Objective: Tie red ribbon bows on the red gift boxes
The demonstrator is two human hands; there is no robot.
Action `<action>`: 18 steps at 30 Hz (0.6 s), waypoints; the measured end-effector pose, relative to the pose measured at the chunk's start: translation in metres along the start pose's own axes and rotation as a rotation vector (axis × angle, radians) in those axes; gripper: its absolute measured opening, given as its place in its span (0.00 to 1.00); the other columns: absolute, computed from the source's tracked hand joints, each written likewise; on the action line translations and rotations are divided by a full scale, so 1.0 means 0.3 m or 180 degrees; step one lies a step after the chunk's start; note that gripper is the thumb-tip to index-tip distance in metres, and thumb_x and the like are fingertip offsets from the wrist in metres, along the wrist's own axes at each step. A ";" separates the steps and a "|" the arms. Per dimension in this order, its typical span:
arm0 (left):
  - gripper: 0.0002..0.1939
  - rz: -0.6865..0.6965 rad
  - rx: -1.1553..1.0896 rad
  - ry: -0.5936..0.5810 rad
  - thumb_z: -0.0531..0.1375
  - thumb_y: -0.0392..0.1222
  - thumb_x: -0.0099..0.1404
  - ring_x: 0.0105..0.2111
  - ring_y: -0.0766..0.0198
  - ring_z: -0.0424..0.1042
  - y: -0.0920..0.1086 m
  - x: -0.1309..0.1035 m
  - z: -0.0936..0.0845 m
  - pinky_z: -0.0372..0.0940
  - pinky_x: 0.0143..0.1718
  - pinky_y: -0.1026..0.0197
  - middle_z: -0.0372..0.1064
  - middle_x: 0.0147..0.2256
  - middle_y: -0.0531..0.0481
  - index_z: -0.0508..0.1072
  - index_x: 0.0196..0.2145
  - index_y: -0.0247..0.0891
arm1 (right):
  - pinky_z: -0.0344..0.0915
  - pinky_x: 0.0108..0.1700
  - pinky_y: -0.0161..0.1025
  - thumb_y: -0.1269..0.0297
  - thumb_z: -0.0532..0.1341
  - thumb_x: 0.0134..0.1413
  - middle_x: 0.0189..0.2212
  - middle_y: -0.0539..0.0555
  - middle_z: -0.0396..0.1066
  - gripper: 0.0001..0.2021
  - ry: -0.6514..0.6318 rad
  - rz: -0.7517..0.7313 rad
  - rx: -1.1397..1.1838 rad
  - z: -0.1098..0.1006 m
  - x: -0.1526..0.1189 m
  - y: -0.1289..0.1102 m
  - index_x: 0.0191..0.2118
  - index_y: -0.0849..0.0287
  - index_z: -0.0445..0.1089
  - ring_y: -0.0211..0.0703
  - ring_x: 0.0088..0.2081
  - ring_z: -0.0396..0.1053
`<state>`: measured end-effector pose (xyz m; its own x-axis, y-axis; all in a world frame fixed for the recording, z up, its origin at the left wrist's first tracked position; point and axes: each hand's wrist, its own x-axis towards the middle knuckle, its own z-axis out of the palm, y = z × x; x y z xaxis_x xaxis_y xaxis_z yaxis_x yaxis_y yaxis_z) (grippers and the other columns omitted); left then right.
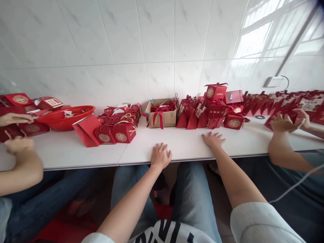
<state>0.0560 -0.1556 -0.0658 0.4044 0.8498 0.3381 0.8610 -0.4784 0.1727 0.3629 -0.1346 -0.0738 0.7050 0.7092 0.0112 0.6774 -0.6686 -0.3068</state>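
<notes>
My left hand lies flat near the front edge of the white table, fingers spread, holding nothing. Farther right, my right hand also rests palm down with its fingers apart. Beyond it stand several red gift boxes with ribbons, one small box stacked on top. A cardboard box holding dark red ribbon sits behind and between my hands. To the left is a group of red boxes with gold round labels and string ties, beside a tilted red box.
A red plastic basin stands at the left near a co-worker's hands. Another co-worker's hands are at the right by a red box. Rows of red bags line the tiled wall, and a black ring lies before them.
</notes>
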 end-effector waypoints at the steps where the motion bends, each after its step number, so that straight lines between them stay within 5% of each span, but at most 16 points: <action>1: 0.24 -0.0001 -0.0007 0.0010 0.48 0.47 0.66 0.61 0.41 0.54 0.000 0.001 0.000 0.49 0.60 0.41 0.62 0.59 0.40 0.67 0.56 0.36 | 0.31 0.60 0.65 0.41 0.41 0.59 0.66 0.71 0.37 0.39 0.0000 0.0003 -0.0002 -0.001 0.000 -0.001 0.67 0.65 0.45 0.68 0.66 0.34; 18: 0.24 -0.0017 -0.0307 0.0122 0.49 0.44 0.66 0.61 0.37 0.54 -0.002 0.001 0.000 0.49 0.60 0.38 0.61 0.58 0.33 0.69 0.54 0.29 | 0.35 0.60 0.65 0.43 0.39 0.60 0.66 0.73 0.40 0.37 0.0002 -0.0075 -0.0146 -0.018 -0.028 -0.006 0.66 0.66 0.46 0.69 0.66 0.37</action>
<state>0.0555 -0.1551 -0.0657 0.3863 0.8441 0.3720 0.8286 -0.4947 0.2622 0.3569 -0.1405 -0.0682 0.6889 0.7246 0.0185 0.7027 -0.6613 -0.2626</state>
